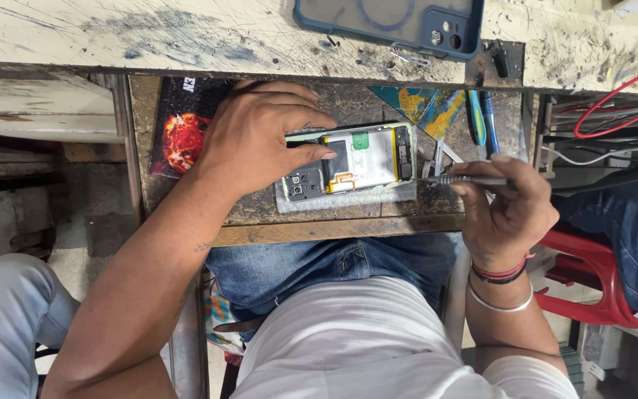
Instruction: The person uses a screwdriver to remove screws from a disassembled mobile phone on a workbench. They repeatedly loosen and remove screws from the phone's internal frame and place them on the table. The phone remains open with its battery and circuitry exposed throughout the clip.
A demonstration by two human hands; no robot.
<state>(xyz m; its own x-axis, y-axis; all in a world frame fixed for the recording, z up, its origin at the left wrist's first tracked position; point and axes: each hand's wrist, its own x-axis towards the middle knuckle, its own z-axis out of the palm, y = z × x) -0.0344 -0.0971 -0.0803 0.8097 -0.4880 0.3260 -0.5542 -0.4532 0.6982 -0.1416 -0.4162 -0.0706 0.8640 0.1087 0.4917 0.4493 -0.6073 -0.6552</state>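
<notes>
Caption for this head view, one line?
Left hand steadies an opened phone on a pull-out shelf while right hand holds a slim screwdriver beside it.

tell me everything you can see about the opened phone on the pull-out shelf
The phone lies flat, back cover off, on a grey pad on the wooden shelf. Inside show a pale battery with a green label, a copper-coloured flex, black boards at both ends and camera lenses at the near-left end. The left hand presses on it with fingertips. The right hand holds a thin metal tool just off its right end.

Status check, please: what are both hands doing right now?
Left hand pressing on opened phone. Right hand gripping thin metal tool beside it. Nothing between tool and phone.
</notes>
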